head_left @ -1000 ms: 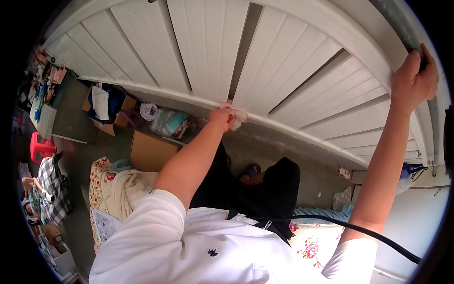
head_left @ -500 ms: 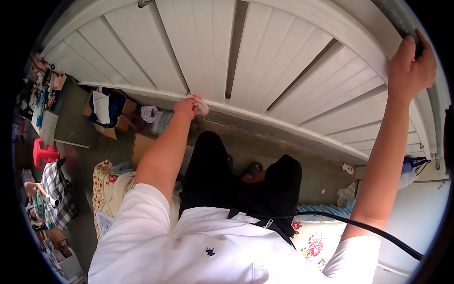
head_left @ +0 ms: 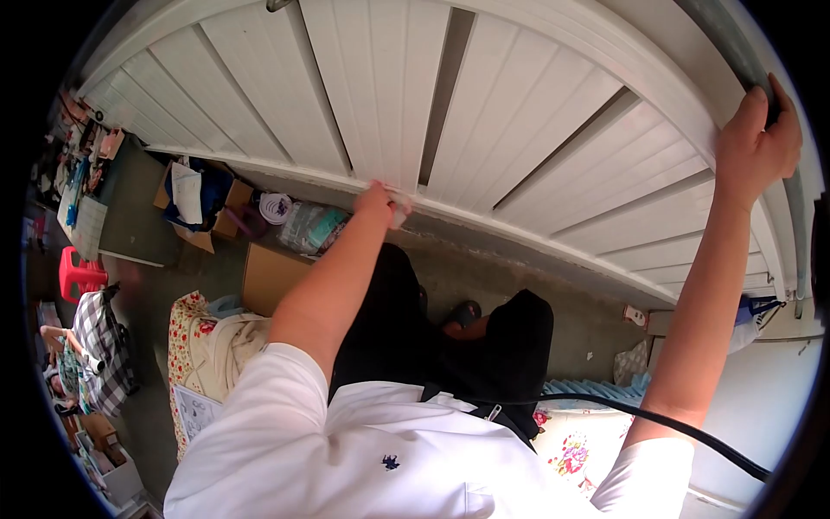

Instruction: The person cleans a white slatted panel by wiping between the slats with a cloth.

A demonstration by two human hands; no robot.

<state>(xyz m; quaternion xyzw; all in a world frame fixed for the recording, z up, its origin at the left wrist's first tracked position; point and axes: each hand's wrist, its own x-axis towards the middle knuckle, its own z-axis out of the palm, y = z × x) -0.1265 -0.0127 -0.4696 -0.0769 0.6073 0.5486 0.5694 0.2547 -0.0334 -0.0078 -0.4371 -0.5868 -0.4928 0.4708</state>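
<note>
My left hand [head_left: 375, 203] is closed around a crumpled pink-and-white cloth [head_left: 399, 210]. Hand and cloth are at the bottom rail of a large white slatted panel [head_left: 372, 86], below one of its broad boards. On the far right, my right hand [head_left: 762, 145] is wrapped around a grey pipe [head_left: 735, 43] that runs beside the panel's curved outer edge. Part of the cloth is hidden by the left fingers.
Left of my knees are an open cardboard box [head_left: 226, 208], a clear plastic bottle pack [head_left: 304, 227] and a brown carton [head_left: 268, 275]. Farther left stand a red stool [head_left: 82, 272] and a person in a checked garment [head_left: 102, 346]. A black cable [head_left: 674, 415] crosses near my right arm.
My left hand has slid to the right along the panel's bottom rail with the cloth. My right hand stays around the pipe, appearing slightly lower in view.
</note>
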